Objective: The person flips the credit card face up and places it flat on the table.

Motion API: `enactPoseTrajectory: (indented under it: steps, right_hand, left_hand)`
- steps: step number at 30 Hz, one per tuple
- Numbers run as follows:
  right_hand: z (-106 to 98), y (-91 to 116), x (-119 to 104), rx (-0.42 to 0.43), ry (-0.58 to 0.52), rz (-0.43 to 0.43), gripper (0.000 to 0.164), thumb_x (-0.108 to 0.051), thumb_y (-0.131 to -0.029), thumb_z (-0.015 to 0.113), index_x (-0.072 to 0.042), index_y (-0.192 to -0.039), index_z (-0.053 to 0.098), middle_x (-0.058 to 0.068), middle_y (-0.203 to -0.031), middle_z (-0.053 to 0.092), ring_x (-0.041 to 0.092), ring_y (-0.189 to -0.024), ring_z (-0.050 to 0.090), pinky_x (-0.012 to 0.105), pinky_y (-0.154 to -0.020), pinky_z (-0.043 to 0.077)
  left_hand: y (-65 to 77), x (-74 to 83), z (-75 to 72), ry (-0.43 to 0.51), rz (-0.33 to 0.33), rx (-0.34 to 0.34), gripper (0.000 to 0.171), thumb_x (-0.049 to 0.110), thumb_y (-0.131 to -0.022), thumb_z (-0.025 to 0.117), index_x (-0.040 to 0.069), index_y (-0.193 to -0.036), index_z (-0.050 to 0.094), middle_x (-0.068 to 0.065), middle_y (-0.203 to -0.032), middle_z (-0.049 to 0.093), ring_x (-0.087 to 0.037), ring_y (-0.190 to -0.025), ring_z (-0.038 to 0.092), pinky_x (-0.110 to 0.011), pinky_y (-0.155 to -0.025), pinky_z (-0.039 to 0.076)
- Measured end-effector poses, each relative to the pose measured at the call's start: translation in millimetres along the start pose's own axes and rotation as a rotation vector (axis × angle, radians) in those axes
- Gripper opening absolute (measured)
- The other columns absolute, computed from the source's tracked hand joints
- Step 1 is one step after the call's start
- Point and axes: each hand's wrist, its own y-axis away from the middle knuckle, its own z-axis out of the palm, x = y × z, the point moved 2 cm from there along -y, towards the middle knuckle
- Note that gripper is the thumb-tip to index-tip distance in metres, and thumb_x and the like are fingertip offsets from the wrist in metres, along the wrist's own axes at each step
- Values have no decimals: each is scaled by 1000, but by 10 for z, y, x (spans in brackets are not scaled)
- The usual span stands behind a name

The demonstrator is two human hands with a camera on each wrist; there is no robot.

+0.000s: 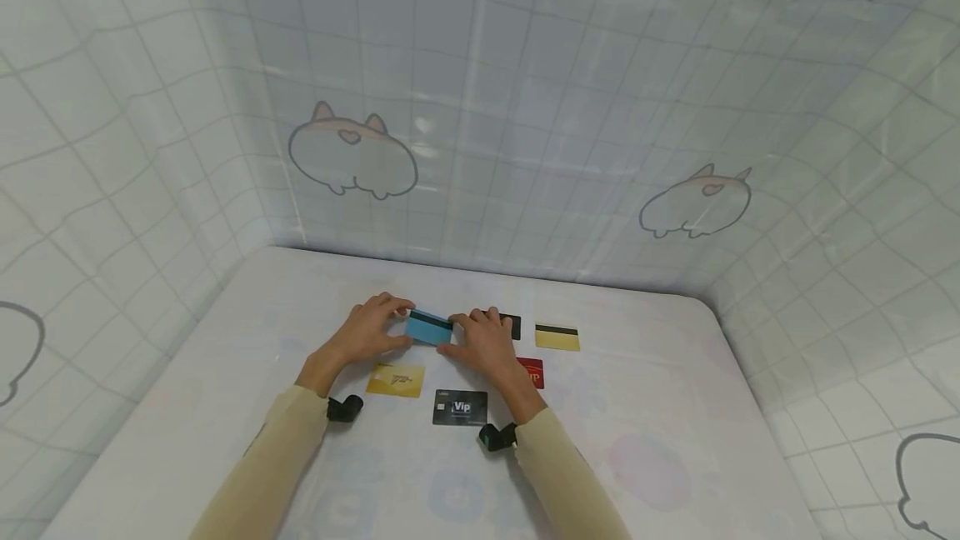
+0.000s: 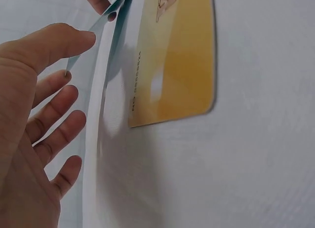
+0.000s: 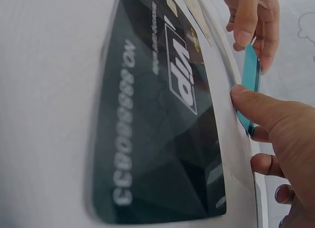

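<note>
Blue card (image 1: 426, 329) is pinched at opposite ends, between thumb and fingertips, by the left hand (image 1: 371, 330) and right hand (image 1: 483, 344), beyond the Vip card (image 1: 460, 408). Beyond and right of the Vip card, a black card (image 1: 514, 327) is partly hidden by the right hand, a red card (image 1: 535, 373) by the wrist (image 1: 522, 396).

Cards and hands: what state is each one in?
Blue card, held at both ends, stripe showing
Left hand, pinching blue card's left end
Right hand, pinching blue card's right end
Black Vip card, flat, printed face up
Left gold card, flat, printed face up
Right gold card, flat, stripe up
Red card, flat, partly hidden
Rear black card, partly hidden
</note>
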Motion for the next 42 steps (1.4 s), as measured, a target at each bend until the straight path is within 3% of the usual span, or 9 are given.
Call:
enactPoseTrajectory:
  steps: [21, 42]
  right_hand:
    - [-5, 19, -29, 31, 2, -41, 67, -74, -82, 65, -34, -135, 62, -6, -105, 63, 18, -94, 44, 38, -76, 32]
    - [-135, 28, -109, 67, 8, -81, 67, -73, -82, 65, -34, -136, 62, -4, -105, 63, 17, -90, 42, 37, -73, 32]
  left_hand:
    - [45, 131, -78, 42, 87, 40, 60, 32, -85, 81, 18, -138, 57, -4, -118, 60, -24, -107, 58, -56, -91, 41]
    - [40, 243, -128, 83, 128, 54, 60, 34, -85, 81, 19, -138, 58, -5, -118, 60, -23, -105, 57, -55, -92, 41]
